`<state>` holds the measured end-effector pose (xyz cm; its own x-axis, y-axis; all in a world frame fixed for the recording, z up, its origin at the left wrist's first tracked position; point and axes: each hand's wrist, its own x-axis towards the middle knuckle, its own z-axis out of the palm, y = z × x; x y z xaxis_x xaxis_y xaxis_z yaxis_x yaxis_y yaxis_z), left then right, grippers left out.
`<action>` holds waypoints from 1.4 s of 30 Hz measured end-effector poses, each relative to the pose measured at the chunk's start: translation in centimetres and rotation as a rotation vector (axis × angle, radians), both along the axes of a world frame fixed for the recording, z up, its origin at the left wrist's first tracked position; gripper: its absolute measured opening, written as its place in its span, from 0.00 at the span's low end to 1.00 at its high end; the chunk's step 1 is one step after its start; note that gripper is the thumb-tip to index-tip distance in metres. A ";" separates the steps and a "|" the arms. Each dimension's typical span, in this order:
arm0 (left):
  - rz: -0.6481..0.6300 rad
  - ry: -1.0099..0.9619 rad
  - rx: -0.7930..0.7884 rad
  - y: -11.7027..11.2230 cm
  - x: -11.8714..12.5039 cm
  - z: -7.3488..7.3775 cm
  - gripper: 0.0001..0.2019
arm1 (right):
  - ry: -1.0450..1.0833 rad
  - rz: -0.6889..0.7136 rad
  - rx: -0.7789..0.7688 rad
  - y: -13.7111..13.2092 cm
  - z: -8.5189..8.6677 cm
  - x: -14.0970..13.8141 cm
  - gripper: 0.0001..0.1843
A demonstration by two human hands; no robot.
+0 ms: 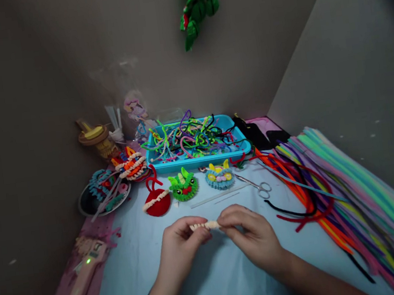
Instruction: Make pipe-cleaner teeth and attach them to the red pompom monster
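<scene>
Between both hands, low over the blue table cover, is a short cream crimped pipe cleaner (204, 225). My left hand (181, 240) pinches its left end between thumb and forefinger. At the other end, the fingertips of my right hand (250, 232) are closed on it. Just beyond the hands lie a red round piece with a cream wavy strip (157, 202), a green creature head (184, 184) and a light blue creature head (219, 175). Small scissors (257, 186) rest to the right of the blue head.
A blue tray (199, 161) of pipe cleaner scraps stands at the back. Bundles of long pipe cleaners (354, 185) cover the right side. At left are a metal bowl (87, 205), an orange creature head (131, 166), a lidded cup (97, 140) and a pink glue gun (85, 276).
</scene>
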<state>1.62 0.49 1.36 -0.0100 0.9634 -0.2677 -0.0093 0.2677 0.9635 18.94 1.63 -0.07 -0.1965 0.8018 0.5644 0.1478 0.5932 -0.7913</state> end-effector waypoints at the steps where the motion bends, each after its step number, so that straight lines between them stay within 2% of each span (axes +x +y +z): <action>1: -0.007 -0.009 -0.014 0.1 0.0 0.1 0.05 | 0.000 0.006 0.004 0.0 0.0 0.0 0.10; 7: -0.033 0.000 -0.039 0.1 0.2 0.5 0.06 | -0.017 0.012 0.007 0.2 -0.3 0.2 0.12; 14: 0.031 -0.040 -0.047 0.1 0.2 0.3 0.08 | -0.019 -0.021 -0.019 0.0 -0.3 0.1 0.09; 18: 0.026 -0.053 -0.039 0.1 0.1 0.0 0.10 | -0.044 -0.039 -0.017 0.0 -0.5 0.0 0.09; 26: 0.033 0.055 0.103 -0.3 0.1 -0.1 0.06 | -0.122 -0.043 -0.038 0.0 -0.3 0.1 0.07; 35: 0.016 0.237 0.309 -0.4 0.1 0.2 0.04 | -0.184 0.044 -0.124 0.2 -0.4 0.4 0.06; 42: 0.023 0.279 0.284 -0.5 0.2 0.1 0.04 | -0.155 0.031 -0.101 0.1 -0.6 0.3 0.07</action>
<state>1.80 -0.03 1.45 -0.0669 0.9974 0.0252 0.2607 -0.0069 0.9654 19.19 1.77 -0.65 -0.3007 0.8450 0.4422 0.2555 0.5181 -0.8163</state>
